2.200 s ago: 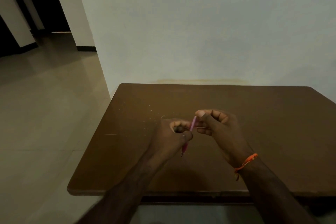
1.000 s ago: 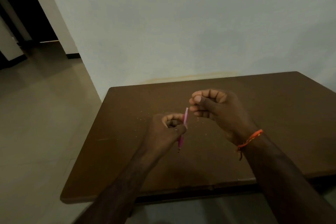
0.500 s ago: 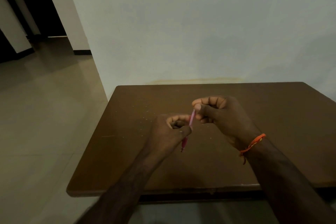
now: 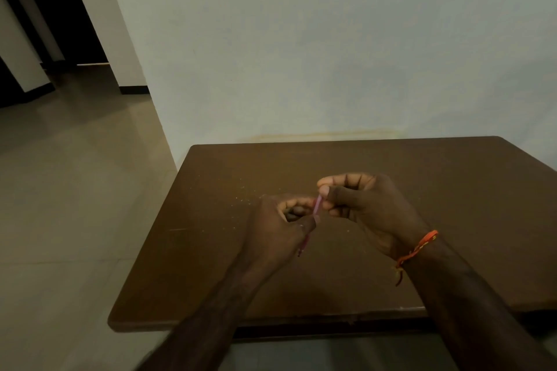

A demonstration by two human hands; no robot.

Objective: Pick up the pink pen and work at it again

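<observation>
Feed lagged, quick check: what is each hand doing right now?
Left hand: grips the pink pen mid-barrel.
Right hand: pinches the pen's upper end.

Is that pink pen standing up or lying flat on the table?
Nearly upright, leaning slightly. The left hand grips the pen above the table; its tip points down.

Both forearms reach forward; the left hand [image 4: 278, 224] is curled into a fist, the right hand [image 4: 361, 205] (orange-banded wrist) pinches thumb to forefinger beside it.
</observation>
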